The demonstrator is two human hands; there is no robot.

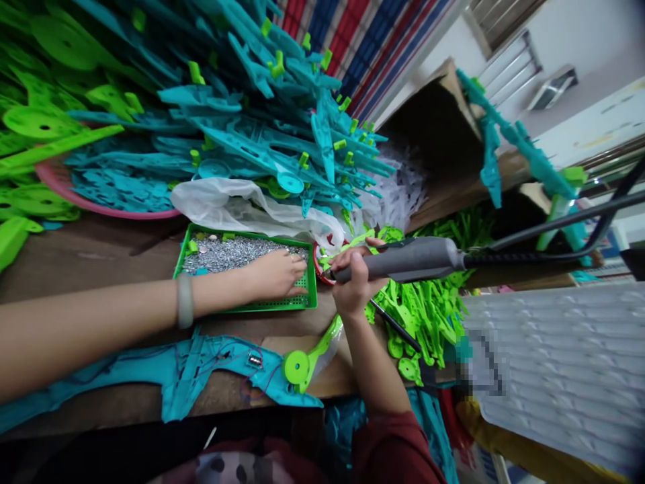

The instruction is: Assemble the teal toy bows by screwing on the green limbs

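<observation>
My left hand (276,274), with a pale bangle at the wrist, reaches into a green tray (245,309) of small metal screws (229,254). Its fingers bend down at the tray's right end with the thumb apart; nothing shows in them. My right hand (353,279) is wrapped round a grey electric screwdriver (418,259), its tip pointing left beside a red-rimmed bowl (322,274). Nearest me on the bench lies a long turquoise plastic shell (181,376) with thin wires and a small metal part. A lime-green piece with a round disc (297,368) rests at its right end.
Turquoise plastic parts (242,134) are heaped behind the tray, with lime-green parts (45,121) at far left. A pink basket (95,202) holds small turquoise pieces. More green parts (423,316) and a black rod (396,327) lie right of my hand. Stacked translucent trays (559,370) stand far right.
</observation>
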